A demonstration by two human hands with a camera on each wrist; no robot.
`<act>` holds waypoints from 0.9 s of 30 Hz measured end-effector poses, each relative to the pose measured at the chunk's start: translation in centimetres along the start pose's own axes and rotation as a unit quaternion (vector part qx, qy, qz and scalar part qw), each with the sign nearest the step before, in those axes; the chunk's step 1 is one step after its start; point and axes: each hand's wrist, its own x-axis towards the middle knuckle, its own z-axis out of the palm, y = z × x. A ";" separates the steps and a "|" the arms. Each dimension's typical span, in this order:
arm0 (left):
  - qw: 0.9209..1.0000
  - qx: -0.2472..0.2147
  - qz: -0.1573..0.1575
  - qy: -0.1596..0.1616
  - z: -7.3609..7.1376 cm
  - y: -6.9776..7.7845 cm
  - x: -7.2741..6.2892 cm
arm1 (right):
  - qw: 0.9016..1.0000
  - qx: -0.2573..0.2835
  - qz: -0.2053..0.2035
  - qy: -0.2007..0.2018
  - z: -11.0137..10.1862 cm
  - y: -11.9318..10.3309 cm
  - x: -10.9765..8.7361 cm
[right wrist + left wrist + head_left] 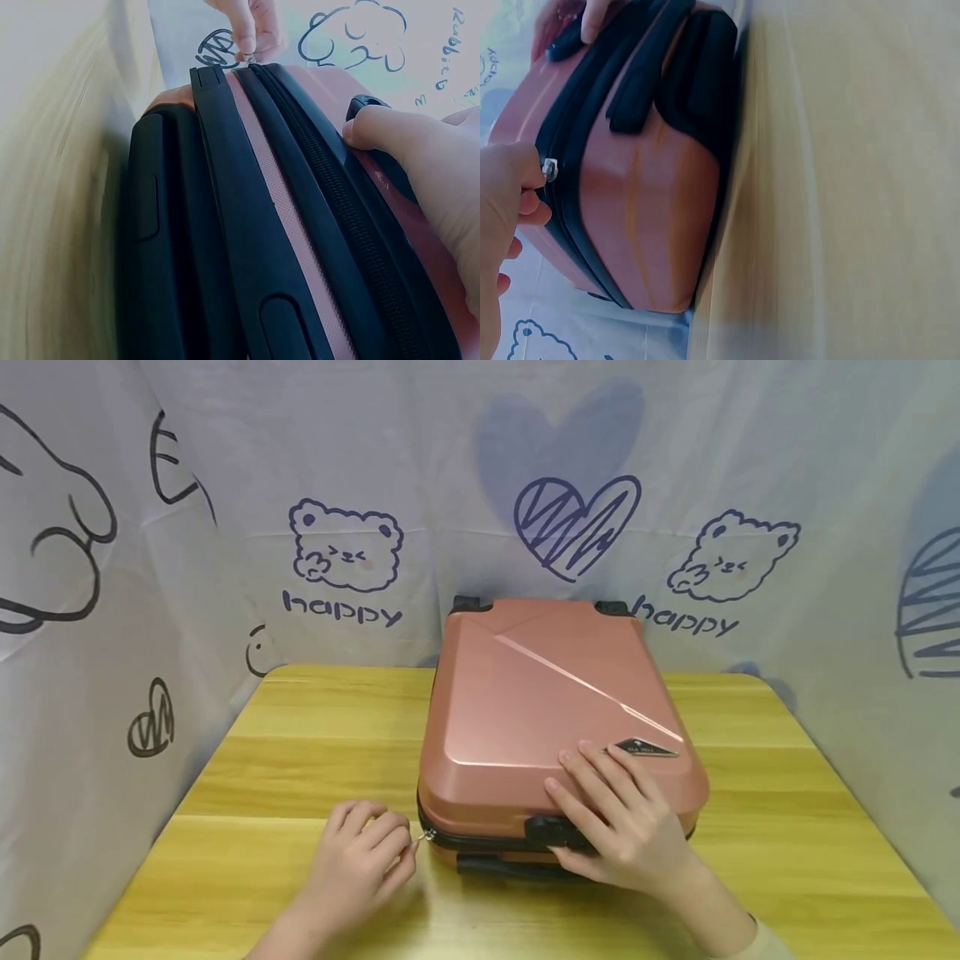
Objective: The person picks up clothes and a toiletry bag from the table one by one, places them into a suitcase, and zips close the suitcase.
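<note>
case [555, 693] lay flat on the desk [300, 752], approx mid, far end near the printed cloth [450, 552] | L hand [367, 852] was curled in, pinching the zip pull [428, 835] @ the case's near L corner | R hand [626, 827] rested w/ fingers straight-ish + spread on the case top by the badge [645, 747], thumb touching the blk handle [547, 829]

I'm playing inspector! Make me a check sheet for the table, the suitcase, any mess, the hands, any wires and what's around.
Surface: yellow wood-grain table, with the suitcase lying on it.
Job's things: suitcase is pink; zipper pull at its near left corner.
Clutter: nothing seen.
Left hand: pinches the zipper pull.
Right hand: fingers rest on the suitcase's top, thumb at the black handle.
Cables: nothing seen.
Surroundings: pale cloth with bear drawings and heart drawings.
</note>
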 end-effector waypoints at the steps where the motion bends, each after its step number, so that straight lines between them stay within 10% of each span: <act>1: 1.000 0.005 0.001 0.000 0.0 -0.1 0.0 | 1.000 0.000 0.000 -0.001 -0.1 0.0 0.0; 13: 0.998 0.046 0.042 0.010 -0.5 -1.1 0.8 | 1.000 -0.004 -0.010 0.002 -0.3 0.2 0.0; 27: 0.997 0.070 -0.015 -0.005 -0.1 -1.4 1.2 | 1.000 -0.014 -0.014 -0.002 -0.4 0.4 0.1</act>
